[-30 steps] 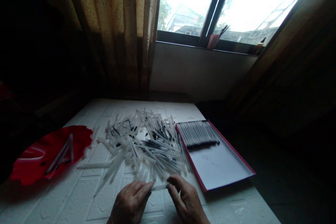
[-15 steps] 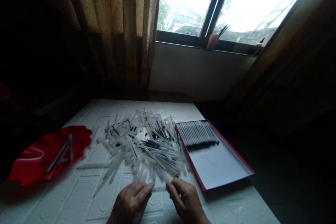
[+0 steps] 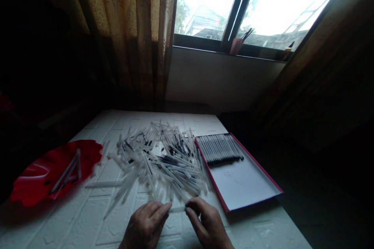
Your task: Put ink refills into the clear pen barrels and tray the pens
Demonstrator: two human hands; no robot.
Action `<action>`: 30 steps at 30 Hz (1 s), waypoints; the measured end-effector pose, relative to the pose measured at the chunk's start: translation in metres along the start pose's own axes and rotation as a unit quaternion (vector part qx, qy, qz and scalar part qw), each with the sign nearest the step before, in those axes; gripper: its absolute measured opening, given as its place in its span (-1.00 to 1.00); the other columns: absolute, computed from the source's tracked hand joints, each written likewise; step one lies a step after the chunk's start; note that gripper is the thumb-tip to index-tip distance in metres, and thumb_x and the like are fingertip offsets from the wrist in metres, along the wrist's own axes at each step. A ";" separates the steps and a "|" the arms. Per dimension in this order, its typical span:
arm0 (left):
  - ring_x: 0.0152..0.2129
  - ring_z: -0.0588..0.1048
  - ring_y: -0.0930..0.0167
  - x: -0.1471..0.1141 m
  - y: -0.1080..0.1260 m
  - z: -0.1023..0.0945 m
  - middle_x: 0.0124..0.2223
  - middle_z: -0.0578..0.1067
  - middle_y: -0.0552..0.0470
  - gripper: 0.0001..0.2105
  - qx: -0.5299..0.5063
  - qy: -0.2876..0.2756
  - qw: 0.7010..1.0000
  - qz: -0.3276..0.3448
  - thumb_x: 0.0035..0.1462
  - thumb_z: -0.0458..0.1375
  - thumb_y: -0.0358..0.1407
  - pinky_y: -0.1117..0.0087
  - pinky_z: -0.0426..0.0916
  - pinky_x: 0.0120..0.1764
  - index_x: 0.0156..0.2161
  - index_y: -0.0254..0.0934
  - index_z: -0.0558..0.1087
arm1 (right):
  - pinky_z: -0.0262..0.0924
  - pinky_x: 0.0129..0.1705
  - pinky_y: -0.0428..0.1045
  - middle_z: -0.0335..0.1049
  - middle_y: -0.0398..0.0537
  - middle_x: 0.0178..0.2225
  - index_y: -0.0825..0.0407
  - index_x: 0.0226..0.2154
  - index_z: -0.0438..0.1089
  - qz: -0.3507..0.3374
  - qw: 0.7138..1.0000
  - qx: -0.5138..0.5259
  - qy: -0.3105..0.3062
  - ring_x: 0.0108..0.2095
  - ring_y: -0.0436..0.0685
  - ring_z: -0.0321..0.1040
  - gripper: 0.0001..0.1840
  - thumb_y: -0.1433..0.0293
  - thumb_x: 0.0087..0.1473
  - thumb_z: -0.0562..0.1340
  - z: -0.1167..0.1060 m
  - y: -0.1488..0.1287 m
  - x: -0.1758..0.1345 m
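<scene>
A clear pen barrel [image 3: 177, 210] lies level between my two hands at the table's near side. My left hand [image 3: 147, 221] is closed round its left end. The fingertips of my right hand [image 3: 206, 220] pinch its right end, where a small dark part shows. Just beyond my hands spreads a loose pile of clear pen barrels [image 3: 149, 171], with dark ink refills [image 3: 168, 159] and small black pieces mixed in. To the right, a shallow pink-edged box lid [image 3: 239, 190] holds a row of pens [image 3: 220, 148] side by side, their black ends toward me.
A red wavy-edged dish [image 3: 32, 183] with a few pen parts stands at the left of the white brick-patterned table [image 3: 78, 218]. Behind are a patterned curtain [image 3: 131, 27] and a window. A pink cup [image 3: 236, 46] stands on the sill.
My right hand's fingers have shifted slightly at the barrel's right end. The left hand, the pile, the dish and the box lid look the same.
</scene>
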State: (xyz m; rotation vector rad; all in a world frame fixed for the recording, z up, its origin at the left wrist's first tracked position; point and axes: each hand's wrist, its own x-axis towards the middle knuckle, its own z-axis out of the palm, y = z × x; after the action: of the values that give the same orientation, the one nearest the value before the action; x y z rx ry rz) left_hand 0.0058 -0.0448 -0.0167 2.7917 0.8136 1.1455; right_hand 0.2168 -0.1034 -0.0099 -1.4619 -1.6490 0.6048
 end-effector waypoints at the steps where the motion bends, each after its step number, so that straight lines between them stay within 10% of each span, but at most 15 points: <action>1: -0.46 0.58 0.41 0.000 0.000 0.000 -0.36 0.60 -0.03 -0.72 -0.001 -0.003 1.000 0.002 0.39 -0.11 -0.35 0.49 0.47 -0.41 -0.07 -0.28 0.46 | 0.13 -0.42 -0.12 0.43 -0.09 -0.49 0.01 -0.41 0.42 0.004 1.000 -0.012 -0.007 -0.49 0.06 0.35 -0.79 0.34 0.21 0.14 0.000 0.001 0.000; 7: -0.49 0.56 0.42 -0.001 0.000 0.003 -0.38 0.59 -0.01 -0.74 -0.008 -0.006 1.000 0.020 0.39 -0.11 -0.36 0.47 0.46 -0.42 -0.06 -0.28 0.44 | 0.05 -0.53 -0.12 0.33 -0.13 -0.69 0.02 -0.65 0.30 0.021 0.999 -0.029 -0.008 -0.64 0.01 0.29 -0.42 0.16 0.31 -0.05 0.007 0.015 -0.003; 14: -0.48 0.58 0.40 0.000 0.000 0.003 -0.37 0.59 -0.01 -0.72 0.006 -0.009 1.000 0.007 0.40 -0.13 -0.33 0.46 0.46 -0.41 -0.07 -0.27 0.44 | 0.17 -0.45 -0.14 0.45 -0.09 -0.41 0.02 -0.21 0.34 -0.012 1.000 0.006 -0.017 -0.51 0.03 0.35 -0.80 0.27 0.20 0.10 0.002 0.010 -0.008; 30: -0.50 0.57 0.41 0.001 0.000 0.003 -0.38 0.59 0.00 -0.73 0.001 -0.013 1.000 0.019 0.40 -0.15 -0.34 0.45 0.45 -0.43 -0.05 -0.26 0.41 | 0.09 -0.51 -0.14 0.36 -0.14 -0.62 0.01 -0.56 0.30 -0.005 0.999 -0.045 -0.024 -0.58 0.01 0.32 -0.58 0.26 0.27 -0.02 -0.002 0.008 -0.004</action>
State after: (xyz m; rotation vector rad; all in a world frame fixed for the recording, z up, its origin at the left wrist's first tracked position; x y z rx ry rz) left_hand 0.0087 -0.0440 -0.0184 2.8286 0.7633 1.1126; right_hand 0.2226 -0.1063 -0.0163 -1.5121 -1.7397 0.5709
